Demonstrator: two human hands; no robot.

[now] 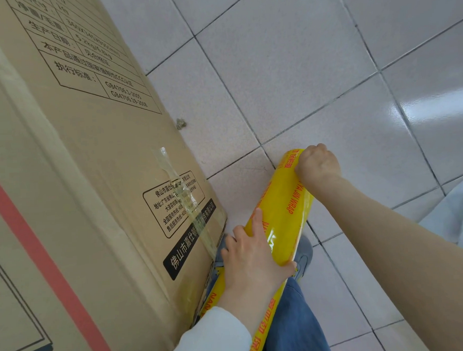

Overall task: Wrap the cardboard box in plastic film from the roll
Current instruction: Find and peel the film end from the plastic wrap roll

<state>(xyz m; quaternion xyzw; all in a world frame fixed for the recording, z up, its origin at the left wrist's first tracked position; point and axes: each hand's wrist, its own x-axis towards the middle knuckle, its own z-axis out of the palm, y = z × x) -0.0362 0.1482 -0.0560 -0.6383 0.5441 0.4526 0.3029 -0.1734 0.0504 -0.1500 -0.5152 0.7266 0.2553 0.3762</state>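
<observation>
A tall brown cardboard box (93, 164) with black printed labels and old clear tape fills the left side, standing on the tiled floor. The yellow roll of plastic film (284, 207) with red lettering lies slanted beside the box's lower right corner. My left hand (251, 258) wraps around the roll's near part, index finger stretched along it. My right hand (316, 164) grips the roll's far end in a fist. No loose film shows on the box.
Glossy pale floor tiles (313, 75) with dark grout spread to the right. My leg in blue jeans (290, 320) and a grey shoe (304, 254) are under the roll. A small bit of debris (181, 123) lies by the box.
</observation>
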